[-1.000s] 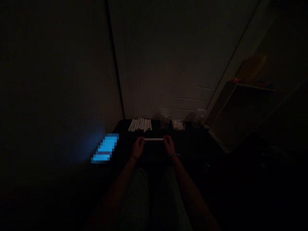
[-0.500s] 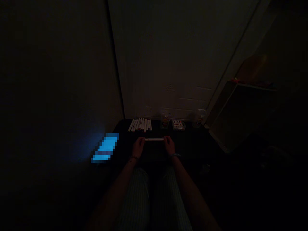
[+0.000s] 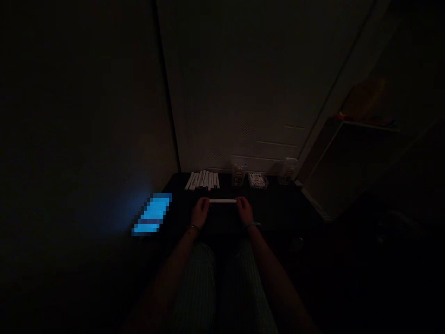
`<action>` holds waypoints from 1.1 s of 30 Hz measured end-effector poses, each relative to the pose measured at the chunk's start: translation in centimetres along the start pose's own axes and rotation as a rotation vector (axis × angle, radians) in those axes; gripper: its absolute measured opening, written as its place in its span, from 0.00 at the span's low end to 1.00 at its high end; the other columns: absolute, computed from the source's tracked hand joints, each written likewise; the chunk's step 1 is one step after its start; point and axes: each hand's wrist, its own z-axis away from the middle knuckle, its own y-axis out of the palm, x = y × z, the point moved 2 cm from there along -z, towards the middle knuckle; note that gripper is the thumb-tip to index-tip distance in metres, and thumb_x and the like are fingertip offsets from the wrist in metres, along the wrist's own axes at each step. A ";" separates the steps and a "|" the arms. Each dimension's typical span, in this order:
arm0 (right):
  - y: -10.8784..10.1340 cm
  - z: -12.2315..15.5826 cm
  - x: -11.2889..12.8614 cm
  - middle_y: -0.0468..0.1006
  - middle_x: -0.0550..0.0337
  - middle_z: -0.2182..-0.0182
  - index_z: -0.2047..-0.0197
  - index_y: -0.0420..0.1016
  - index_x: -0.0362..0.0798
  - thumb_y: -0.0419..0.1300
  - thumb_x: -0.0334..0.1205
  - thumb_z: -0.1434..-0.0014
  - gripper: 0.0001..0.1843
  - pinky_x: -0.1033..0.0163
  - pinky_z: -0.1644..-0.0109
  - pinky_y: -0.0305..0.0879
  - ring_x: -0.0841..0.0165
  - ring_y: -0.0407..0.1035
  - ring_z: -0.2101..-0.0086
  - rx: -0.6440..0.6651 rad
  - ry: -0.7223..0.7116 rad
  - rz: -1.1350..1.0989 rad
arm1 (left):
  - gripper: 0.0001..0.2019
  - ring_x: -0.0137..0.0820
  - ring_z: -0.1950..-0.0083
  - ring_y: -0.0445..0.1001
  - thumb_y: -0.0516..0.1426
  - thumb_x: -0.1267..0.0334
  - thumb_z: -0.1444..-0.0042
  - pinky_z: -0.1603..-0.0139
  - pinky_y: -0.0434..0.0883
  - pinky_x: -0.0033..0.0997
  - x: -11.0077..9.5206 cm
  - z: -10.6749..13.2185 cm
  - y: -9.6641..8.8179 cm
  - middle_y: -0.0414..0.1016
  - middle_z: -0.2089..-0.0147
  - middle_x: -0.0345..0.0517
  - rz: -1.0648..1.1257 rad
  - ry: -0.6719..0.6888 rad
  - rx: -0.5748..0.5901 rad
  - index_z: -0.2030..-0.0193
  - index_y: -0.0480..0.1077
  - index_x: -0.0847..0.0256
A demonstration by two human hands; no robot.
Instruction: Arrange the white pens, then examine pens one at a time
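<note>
The room is very dark. My left hand (image 3: 199, 212) and my right hand (image 3: 244, 209) each grip one end of a white marker (image 3: 223, 201), held level above a dark surface (image 3: 278, 208). Both hands are closed on it. Just beyond, a row of several white markers (image 3: 203, 180) lies side by side on the surface.
A glowing blue screen (image 3: 153, 215) lies to the left of my left hand. Small containers (image 3: 238, 174) and a flat marker set (image 3: 257, 180) stand near the back wall. A pale shelf unit (image 3: 333, 157) stands at the right. My legs in striped trousers (image 3: 219, 287) are below.
</note>
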 end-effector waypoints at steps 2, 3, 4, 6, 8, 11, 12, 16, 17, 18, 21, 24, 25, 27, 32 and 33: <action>0.0 0.0 0.1 0.72 0.62 0.71 0.63 0.71 0.49 0.47 0.47 0.45 0.16 0.67 0.66 0.59 0.70 0.64 0.70 0.000 -0.007 -0.004 | 0.15 0.29 0.67 0.70 0.50 0.51 0.48 0.64 0.65 0.28 0.1 0.0 0.0 0.72 0.68 0.42 0.009 0.005 0.000 0.61 0.66 0.59; 0.0 0.0 0.1 0.72 0.62 0.71 0.63 0.71 0.48 0.47 0.47 0.45 0.16 0.68 0.66 0.59 0.70 0.64 0.70 -0.002 -0.005 -0.005 | 0.15 0.29 0.66 0.70 0.50 0.51 0.48 0.64 0.65 0.28 0.1 0.0 0.1 0.72 0.67 0.42 0.009 0.009 0.002 0.60 0.66 0.59; 0.0 0.0 0.1 0.72 0.62 0.71 0.63 0.71 0.48 0.47 0.47 0.45 0.16 0.68 0.66 0.59 0.70 0.64 0.70 -0.002 0.001 -0.005 | 0.15 0.28 0.66 0.70 0.50 0.51 0.48 0.64 0.65 0.28 0.2 -0.1 0.1 0.72 0.67 0.42 0.007 0.012 0.006 0.60 0.66 0.59; 0.0 0.0 0.1 0.72 0.62 0.71 0.63 0.71 0.48 0.47 0.48 0.45 0.17 0.68 0.66 0.59 0.70 0.64 0.69 -0.001 0.008 -0.001 | 0.15 0.29 0.66 0.70 0.50 0.51 0.48 0.64 0.65 0.28 0.4 -0.1 0.1 0.72 0.66 0.42 0.004 0.017 0.014 0.59 0.66 0.58; 0.0 0.0 0.1 0.72 0.61 0.71 0.63 0.70 0.47 0.47 0.48 0.44 0.17 0.68 0.66 0.59 0.70 0.64 0.69 -0.001 0.005 0.003 | 0.16 0.29 0.65 0.70 0.49 0.51 0.47 0.64 0.65 0.28 0.5 -0.2 0.2 0.73 0.65 0.43 0.003 0.017 0.020 0.59 0.66 0.59; 0.0 0.0 -0.1 0.72 0.61 0.70 0.63 0.71 0.47 0.46 0.48 0.44 0.17 0.68 0.65 0.58 0.70 0.64 0.69 -0.011 -0.013 0.008 | 0.16 0.29 0.65 0.70 0.49 0.51 0.47 0.64 0.65 0.27 0.5 -0.2 0.2 0.73 0.67 0.42 0.001 0.006 0.015 0.59 0.66 0.59; 0.0 -0.1 -0.1 0.72 0.61 0.70 0.63 0.71 0.48 0.46 0.48 0.44 0.17 0.68 0.65 0.58 0.70 0.64 0.69 -0.013 -0.015 0.012 | 0.16 0.29 0.66 0.70 0.49 0.51 0.47 0.65 0.65 0.27 0.4 -0.2 0.2 0.72 0.68 0.42 -0.002 0.001 0.013 0.60 0.66 0.59; 0.0 -0.2 -0.5 0.72 0.62 0.72 0.65 0.71 0.48 0.46 0.50 0.44 0.18 0.69 0.67 0.57 0.70 0.64 0.70 -0.008 -0.002 0.045 | 0.16 0.27 0.69 0.69 0.50 0.50 0.48 0.66 0.64 0.26 0.0 0.0 0.0 0.71 0.71 0.39 -0.024 -0.004 0.008 0.62 0.66 0.59; 0.0 -0.2 -0.6 0.71 0.62 0.73 0.66 0.71 0.47 0.46 0.50 0.44 0.18 0.69 0.68 0.57 0.70 0.63 0.71 -0.010 0.003 0.054 | 0.16 0.27 0.70 0.68 0.49 0.50 0.48 0.67 0.64 0.25 0.0 0.1 0.0 0.70 0.72 0.39 -0.032 -0.002 0.005 0.62 0.66 0.59; 0.1 -0.2 -0.7 0.70 0.63 0.74 0.66 0.70 0.47 0.46 0.51 0.44 0.18 0.69 0.68 0.56 0.71 0.63 0.72 -0.012 0.006 0.060 | 0.16 0.27 0.70 0.67 0.49 0.50 0.48 0.68 0.63 0.25 -0.1 0.1 0.0 0.69 0.73 0.38 -0.041 0.001 0.006 0.63 0.66 0.59; 0.1 -0.3 -0.7 0.69 0.64 0.76 0.68 0.69 0.47 0.45 0.52 0.44 0.19 0.70 0.70 0.55 0.72 0.61 0.73 -0.020 -0.002 0.060 | 0.15 0.25 0.72 0.65 0.48 0.50 0.47 0.69 0.62 0.24 -0.5 0.2 -0.1 0.66 0.75 0.37 -0.069 0.030 0.018 0.66 0.66 0.59; 0.1 -0.2 -0.6 0.67 0.64 0.77 0.70 0.68 0.47 0.45 0.52 0.43 0.20 0.70 0.70 0.54 0.72 0.59 0.73 -0.023 -0.003 0.054 | 0.15 0.24 0.73 0.63 0.47 0.50 0.46 0.70 0.60 0.23 -1.0 0.4 -0.1 0.64 0.77 0.35 -0.086 0.046 0.023 0.70 0.65 0.59; 0.0 -0.2 -0.6 0.67 0.64 0.77 0.71 0.67 0.47 0.45 0.53 0.43 0.20 0.70 0.71 0.53 0.73 0.59 0.74 -0.021 -0.003 0.052 | 0.15 0.24 0.74 0.63 0.47 0.50 0.46 0.71 0.60 0.23 -1.2 0.4 -0.2 0.63 0.77 0.35 -0.090 0.047 0.026 0.71 0.64 0.59; 0.0 -0.2 -0.5 0.66 0.64 0.77 0.72 0.66 0.47 0.44 0.53 0.43 0.20 0.70 0.71 0.53 0.73 0.58 0.74 -0.018 -0.005 0.049 | 0.16 0.24 0.74 0.62 0.47 0.50 0.46 0.71 0.59 0.22 -1.6 0.5 -0.2 0.62 0.78 0.35 -0.103 0.051 0.030 0.74 0.63 0.59; 0.1 -0.2 -0.6 0.63 0.65 0.79 0.74 0.64 0.47 0.44 0.52 0.43 0.20 0.70 0.72 0.51 0.74 0.56 0.76 -0.022 -0.011 0.060 | 0.18 0.24 0.75 0.61 0.45 0.49 0.45 0.71 0.59 0.23 -2.0 0.6 -0.4 0.61 0.79 0.35 -0.127 0.051 0.036 0.77 0.61 0.59; 0.1 -0.2 -0.6 0.63 0.65 0.79 0.74 0.64 0.47 0.44 0.52 0.43 0.20 0.70 0.72 0.51 0.74 0.56 0.76 -0.022 -0.018 0.064 | 0.18 0.24 0.74 0.62 0.45 0.49 0.45 0.71 0.59 0.23 -1.9 0.6 -0.3 0.61 0.79 0.35 -0.128 0.052 0.039 0.76 0.61 0.59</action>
